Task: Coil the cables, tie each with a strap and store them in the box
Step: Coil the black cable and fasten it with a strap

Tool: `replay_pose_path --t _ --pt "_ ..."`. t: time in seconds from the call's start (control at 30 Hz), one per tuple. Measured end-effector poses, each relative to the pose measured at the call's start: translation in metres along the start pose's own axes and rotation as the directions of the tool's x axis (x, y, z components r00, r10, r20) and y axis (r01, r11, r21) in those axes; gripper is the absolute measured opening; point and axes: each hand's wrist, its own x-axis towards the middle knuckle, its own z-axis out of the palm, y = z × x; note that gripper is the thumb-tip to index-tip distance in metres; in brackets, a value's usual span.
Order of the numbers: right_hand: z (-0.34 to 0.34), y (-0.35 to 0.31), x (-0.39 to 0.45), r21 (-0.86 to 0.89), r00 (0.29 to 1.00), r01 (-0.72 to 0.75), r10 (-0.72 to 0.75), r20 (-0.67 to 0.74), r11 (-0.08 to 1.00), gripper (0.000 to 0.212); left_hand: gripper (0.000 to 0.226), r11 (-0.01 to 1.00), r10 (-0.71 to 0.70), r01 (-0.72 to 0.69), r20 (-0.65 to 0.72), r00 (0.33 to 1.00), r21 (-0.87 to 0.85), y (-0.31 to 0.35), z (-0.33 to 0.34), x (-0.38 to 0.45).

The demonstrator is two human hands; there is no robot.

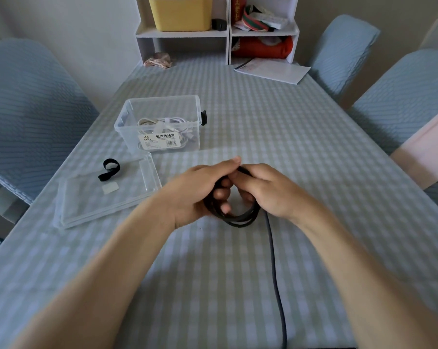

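Together, both hands hold a dark rubbery cable (239,220) above the middle of the blue-and-white checked table (275,137). Fingers of the left hand (200,191) curl round the coiled loops, while the right hand (268,190) pinches the strand at the top of the coil. Its loose tail runs straight back to the near edge. Toward the left edge stands a clear plastic box (160,122) with tied white cables (162,123) inside. Nearer, a clear flat lid (87,205) carries a black looped strap (109,170) and a small white piece (110,188).
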Motion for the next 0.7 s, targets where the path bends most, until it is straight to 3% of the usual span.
replay_pose_path --t 0.07,0.13,0.23,0.3,0.37,0.43,0.57,0.7 --pt "0.003 0.000 0.002 0.066 0.999 -0.034 0.035 -0.022 0.997 0.036 0.046 0.985 -0.040 0.030 -0.054 0.998 -0.172 -0.003 0.004 0.005" --pt "0.006 -0.002 0.003 0.298 0.995 -0.082 0.094 -0.027 0.951 0.030 0.047 0.953 -0.052 0.014 -0.115 0.992 -0.303 -0.001 0.005 0.008" --pt "0.008 -0.006 0.001 0.671 0.989 -0.125 0.147 0.023 0.731 0.020 0.044 0.887 -0.036 -0.079 -0.239 0.970 -0.456 0.002 0.004 0.010" --pt "0.014 -0.008 0.002 0.789 0.993 -0.094 0.112 0.032 0.608 0.019 0.045 0.859 -0.015 -0.126 -0.271 0.962 -0.496 0.001 0.000 0.010" --pt "0.019 -0.009 0.004 0.840 0.993 -0.068 0.121 0.003 0.539 0.024 0.047 0.864 0.007 -0.111 -0.209 0.978 -0.491 0.000 -0.004 0.009" --pt "0.018 -0.009 0.005 0.829 0.990 -0.047 0.134 -0.034 0.558 0.031 0.046 0.896 0.053 -0.094 -0.105 0.993 -0.434 -0.001 -0.008 0.006" --pt "0.008 -0.010 0.001 0.591 0.985 -0.034 0.127 -0.116 0.806 0.038 0.037 0.958 0.092 -0.069 0.070 0.993 -0.280 0.002 -0.010 0.001" --pt "0.009 -0.011 0.002 0.463 0.989 -0.043 0.103 -0.104 0.885 0.042 0.041 0.990 0.008 -0.001 0.054 0.999 -0.140 0.004 -0.008 0.002"
